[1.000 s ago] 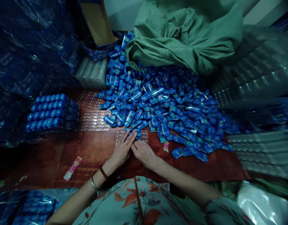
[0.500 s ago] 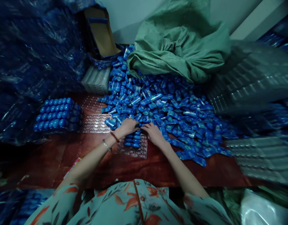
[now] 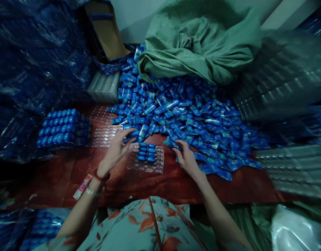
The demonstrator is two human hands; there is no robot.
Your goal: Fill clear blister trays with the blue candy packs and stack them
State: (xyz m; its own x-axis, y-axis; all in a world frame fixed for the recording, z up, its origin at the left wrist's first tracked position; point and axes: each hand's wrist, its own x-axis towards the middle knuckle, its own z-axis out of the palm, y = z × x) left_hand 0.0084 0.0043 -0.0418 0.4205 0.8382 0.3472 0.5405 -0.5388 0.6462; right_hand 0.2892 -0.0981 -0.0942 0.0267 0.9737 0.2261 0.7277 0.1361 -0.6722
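Observation:
A clear molded tray lies on the red-brown table, with two short columns of blue pieces in its middle. Left of and above the tray, my left hand is closed on a blue packet at the edge of the heap. On the tray's right side, my right hand pinches another blue packet between thumb and fingers. Behind both hands spreads a big heap of blue packets.
A stack of filled trays stands at the left, beside clear trays. A green sack lies behind the heap. Stacked clear trays are at the right. A pink packet lies near my left forearm.
My hands have moved apart from above the tray, left hand to the left and right hand to the right. The blue pieces in the tray are now uncovered.

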